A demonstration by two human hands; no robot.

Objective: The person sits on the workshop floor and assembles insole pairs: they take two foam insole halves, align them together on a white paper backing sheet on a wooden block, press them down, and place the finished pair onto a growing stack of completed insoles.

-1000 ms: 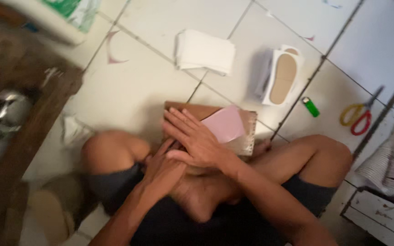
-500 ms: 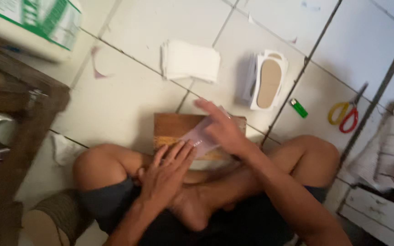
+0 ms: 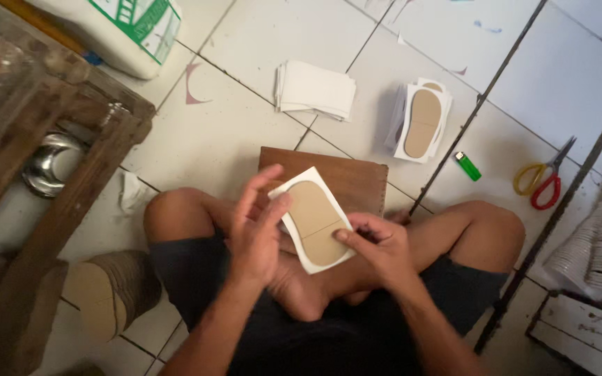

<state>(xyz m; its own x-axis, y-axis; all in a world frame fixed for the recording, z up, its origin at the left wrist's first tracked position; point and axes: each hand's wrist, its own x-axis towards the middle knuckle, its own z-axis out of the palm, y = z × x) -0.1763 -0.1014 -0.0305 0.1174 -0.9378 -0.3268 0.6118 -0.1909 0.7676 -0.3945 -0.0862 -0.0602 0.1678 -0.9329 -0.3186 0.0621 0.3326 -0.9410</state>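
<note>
I sit cross-legged on the tiled floor. My left hand and right hand pinch a white card with a tan sole shape in their fingers, above a wooden board.

A small home workshop on a white tiled floor. Stacks of white cut card pieces, a pile of white sheets with tan sole-shaped cutouts and red-and-yellow scissors lie far right; a rough wooden bench stands left.
</note>
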